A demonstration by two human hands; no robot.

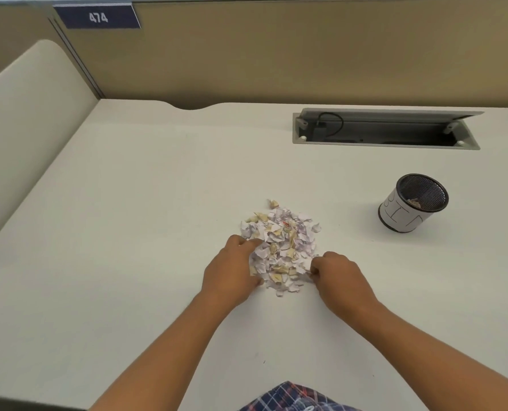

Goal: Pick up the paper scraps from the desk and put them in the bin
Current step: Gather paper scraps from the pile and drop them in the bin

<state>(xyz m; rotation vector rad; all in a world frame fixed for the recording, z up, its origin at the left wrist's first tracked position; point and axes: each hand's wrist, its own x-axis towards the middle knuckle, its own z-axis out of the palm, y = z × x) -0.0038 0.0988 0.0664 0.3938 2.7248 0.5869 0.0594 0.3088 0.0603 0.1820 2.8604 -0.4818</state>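
White and cream paper scraps (pixel 280 247) lie in one loose heap near the middle of the pale desk (pixel 146 203), with a few strays at its far edge. The left hand (pixel 232 269) presses against the heap's left side, fingers curled into the scraps and gathering them; the right hand (pixel 340 275) sits at the heap's near right edge, fingers bent and pinching at a few pieces there. The bin (pixel 411 203), a small black mesh cup wrapped in white paper, stands upright well to the right and farther back, apart from the heap, with a scrap or two visible inside. Bare desktop lies open between heap and bin. Behind the bin, an open cable tray (pixel 386 129) is sunk into the desk. A tan partition (pixel 306 54) closes the far edge, and a cream side panel (pixel 24 120) closes the left.
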